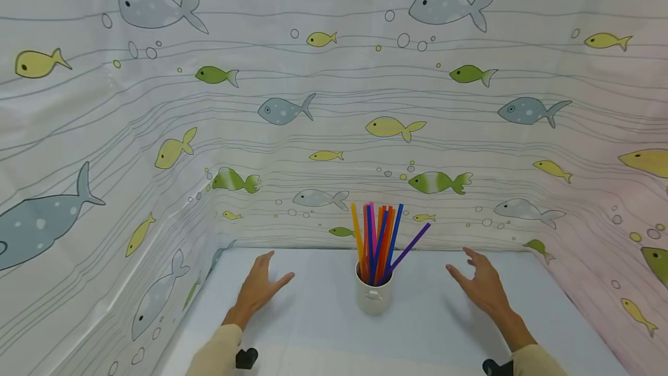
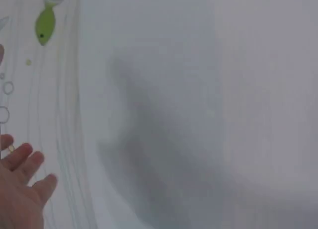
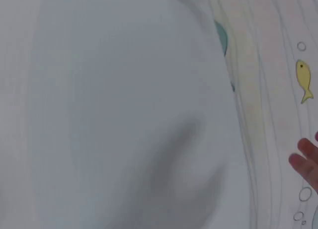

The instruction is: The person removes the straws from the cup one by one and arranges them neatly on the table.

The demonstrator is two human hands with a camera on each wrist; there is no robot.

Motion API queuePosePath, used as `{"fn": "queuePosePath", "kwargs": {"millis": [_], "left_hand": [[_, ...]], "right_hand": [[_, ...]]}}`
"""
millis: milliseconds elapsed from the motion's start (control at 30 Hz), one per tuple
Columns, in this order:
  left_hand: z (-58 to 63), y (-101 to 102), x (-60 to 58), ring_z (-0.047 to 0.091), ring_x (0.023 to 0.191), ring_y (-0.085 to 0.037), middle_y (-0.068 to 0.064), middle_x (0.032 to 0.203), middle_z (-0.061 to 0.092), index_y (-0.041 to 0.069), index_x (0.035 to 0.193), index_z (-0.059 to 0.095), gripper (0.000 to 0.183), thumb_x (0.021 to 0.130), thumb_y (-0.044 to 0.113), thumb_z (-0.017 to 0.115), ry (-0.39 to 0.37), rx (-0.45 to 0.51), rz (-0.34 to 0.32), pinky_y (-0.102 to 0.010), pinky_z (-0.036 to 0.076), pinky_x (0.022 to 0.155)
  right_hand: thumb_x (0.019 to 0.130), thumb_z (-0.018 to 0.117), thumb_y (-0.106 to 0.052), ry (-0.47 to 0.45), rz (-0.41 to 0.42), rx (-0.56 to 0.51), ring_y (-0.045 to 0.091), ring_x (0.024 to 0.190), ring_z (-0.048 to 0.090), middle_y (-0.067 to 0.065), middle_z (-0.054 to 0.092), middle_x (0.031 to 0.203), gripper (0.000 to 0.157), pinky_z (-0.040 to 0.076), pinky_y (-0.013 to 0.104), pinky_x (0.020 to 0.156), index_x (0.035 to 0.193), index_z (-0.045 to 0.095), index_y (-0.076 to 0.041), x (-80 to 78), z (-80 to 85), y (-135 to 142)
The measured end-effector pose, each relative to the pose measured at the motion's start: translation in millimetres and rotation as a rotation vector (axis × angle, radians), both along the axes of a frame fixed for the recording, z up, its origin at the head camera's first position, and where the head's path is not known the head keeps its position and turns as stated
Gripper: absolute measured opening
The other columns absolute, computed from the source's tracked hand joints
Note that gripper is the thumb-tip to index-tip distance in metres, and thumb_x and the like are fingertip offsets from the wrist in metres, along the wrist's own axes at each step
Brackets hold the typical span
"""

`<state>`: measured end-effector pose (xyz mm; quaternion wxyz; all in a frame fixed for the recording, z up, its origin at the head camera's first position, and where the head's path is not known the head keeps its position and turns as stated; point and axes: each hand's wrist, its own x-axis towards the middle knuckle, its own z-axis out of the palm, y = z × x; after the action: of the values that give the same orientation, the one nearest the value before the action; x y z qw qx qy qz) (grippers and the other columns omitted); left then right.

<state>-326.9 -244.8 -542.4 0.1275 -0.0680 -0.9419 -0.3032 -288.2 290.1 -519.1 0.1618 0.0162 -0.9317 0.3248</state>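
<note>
A white cup [image 1: 373, 300] stands upright on the table, between the two hands. Several coloured sticks, straw-like in shape, lean in it: yellow, red, orange, pink and blue, with a purple stick [image 1: 412, 250] tilted to the right. To the cup's left my left hand [image 1: 259, 283] hovers with fingers spread, touching nothing; its fingers also show at the edge of the left wrist view. On the other side my right hand [image 1: 481, 283] is held likewise above the table, thumb apart and holding nothing. Only some fingertips [image 3: 304, 162] appear in the right wrist view.
The white table [image 1: 323, 329] meets a fish-patterned curtain [image 1: 355, 91] at its back edge. That curtain also runs along the left and right sides. Dark wrist straps [image 1: 246, 358] sit at both sleeve cuffs. Shadows of the hands fall on the tabletop.
</note>
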Motion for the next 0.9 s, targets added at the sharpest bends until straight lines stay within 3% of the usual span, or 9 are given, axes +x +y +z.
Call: {"fn": "queuePosePath", "kwargs": {"millis": [100, 167, 267, 333, 433, 633, 900], "left_hand": [[11.7, 21, -2.9, 0.041, 0.134, -0.034, -0.016, 0.146, 0.042, 0.004, 0.151, 0.029, 0.096, 0.083, 0.061, 0.067, -0.085, 0.296, -0.045, -0.053, 0.039, 0.107], [31.3, 42, 1.9, 0.04, 0.135, -0.035, -0.018, 0.147, 0.043, 0.003, 0.152, 0.026, 0.093, 0.086, 0.048, 0.072, -0.081, 0.429, -0.133, -0.051, 0.037, 0.109], [44.6, 72, 1.7, 0.038, 0.138, -0.031, -0.015, 0.148, 0.042, 0.007, 0.154, 0.022, 0.095, 0.083, 0.036, 0.078, -0.025, 0.507, -0.269, -0.046, 0.034, 0.112], [49.9, 93, 1.4, 0.037, 0.138, -0.028, -0.013, 0.15, 0.041, 0.01, 0.155, 0.02, 0.1, 0.08, 0.034, 0.082, -0.005, 0.525, -0.319, -0.042, 0.034, 0.112], [42.3, 119, -5.9, 0.037, 0.139, -0.021, -0.009, 0.15, 0.04, 0.016, 0.156, 0.018, 0.107, 0.075, 0.04, 0.084, -0.007, 0.539, -0.352, -0.037, 0.034, 0.112], [28.6, 161, -3.6, 0.04, 0.137, -0.024, -0.009, 0.148, 0.042, 0.012, 0.155, 0.019, 0.106, 0.075, 0.029, 0.086, -0.029, 0.565, -0.407, -0.038, 0.036, 0.109], [10.9, 183, -1.2, 0.041, 0.136, -0.025, -0.008, 0.146, 0.043, 0.012, 0.157, 0.014, 0.113, 0.072, 0.023, 0.088, -0.085, 0.592, -0.39, -0.037, 0.04, 0.106]], "right_hand": [[0.091, 0.064, -0.05, 0.022, -0.012, -0.221, 0.037, 0.115, 0.058, 0.02, 0.054, 0.133, 0.072, 0.056, 0.046, 0.087, 0.141, 0.044, -0.002, -4.5, 5.5, -16], [0.091, 0.066, -0.047, 0.009, -0.005, -0.338, 0.031, 0.112, 0.062, 0.015, 0.059, 0.129, 0.067, 0.057, 0.037, 0.085, 0.139, 0.048, -0.006, -7.6, 13.3, -28], [0.09, 0.068, -0.045, -0.031, 0.039, -0.472, 0.026, 0.112, 0.063, 0.011, 0.061, 0.128, 0.065, 0.056, 0.027, 0.085, 0.139, 0.048, -0.008, -12.1, 26.2, -46], [0.09, 0.069, -0.042, -0.059, 0.069, -0.548, 0.026, 0.111, 0.063, 0.013, 0.061, 0.128, 0.064, 0.055, 0.024, 0.086, 0.139, 0.048, -0.007, -14.8, 33.3, -60], [0.09, 0.071, -0.036, -0.08, 0.106, -0.632, 0.025, 0.11, 0.064, 0.014, 0.061, 0.126, 0.06, 0.054, 0.023, 0.086, 0.137, 0.049, -0.006, -17.9, 35.7, -76], [0.087, 0.075, -0.033, -0.122, 0.103, -0.724, 0.023, 0.104, 0.066, 0.017, 0.063, 0.119, 0.057, 0.055, 0.024, 0.085, 0.131, 0.054, -0.003, -18.3, 24.0, -96], [0.086, 0.076, -0.029, -0.137, 0.072, -0.812, 0.023, 0.102, 0.067, 0.017, 0.065, 0.117, 0.05, 0.055, 0.023, 0.083, 0.124, 0.059, -0.002, -15.0, 14.8, -108]]}}
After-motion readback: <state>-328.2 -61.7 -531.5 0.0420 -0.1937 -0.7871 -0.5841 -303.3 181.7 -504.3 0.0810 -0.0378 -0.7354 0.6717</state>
